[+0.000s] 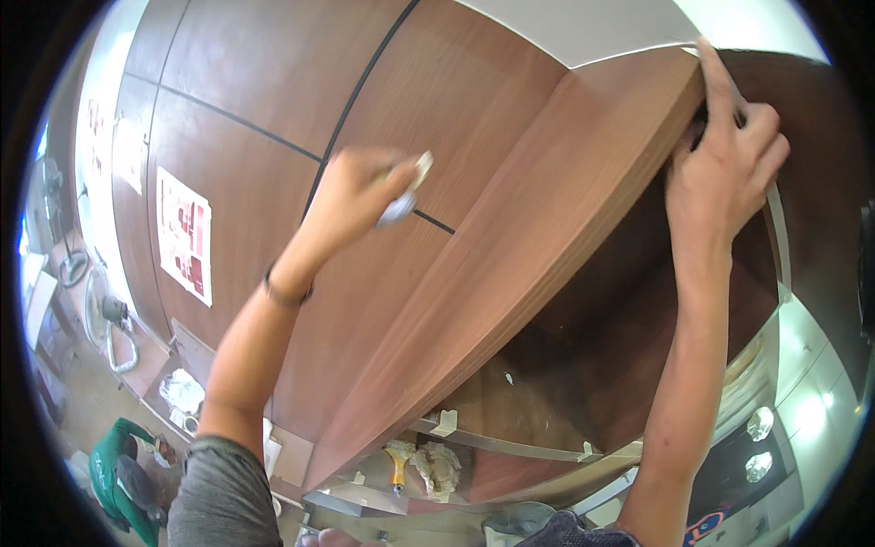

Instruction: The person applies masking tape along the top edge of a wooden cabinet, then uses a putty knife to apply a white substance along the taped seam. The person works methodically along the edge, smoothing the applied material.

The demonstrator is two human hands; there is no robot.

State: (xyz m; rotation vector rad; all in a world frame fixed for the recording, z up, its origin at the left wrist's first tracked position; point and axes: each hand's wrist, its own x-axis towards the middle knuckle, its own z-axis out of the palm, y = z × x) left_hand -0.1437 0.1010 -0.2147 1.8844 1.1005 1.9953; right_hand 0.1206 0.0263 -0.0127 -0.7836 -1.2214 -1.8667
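My left hand point(363, 187) is raised in front of a brown wood-veneer wall panel point(241, 201), closed on a small blurred pale object point(421, 169) with a light grey piece point(396, 208) below it. My right hand point(729, 159) is up at the top of a long wooden board point(547, 273), fingers bent around its end, one finger reaching to a white edge above. The board runs diagonally down toward the lower middle. Beside it is a dark curved shelf recess point(592, 356), with bits of pale tape point(445, 422) along its front edge.
A paper sheet point(184, 235) is taped to the panel. Below the recess lie a yellow-handled brush or scraper point(397, 469) and a crumpled rag point(436, 469). A standing fan point(100, 310) is at far left. A person in green point(117, 469) bends low at bottom left.
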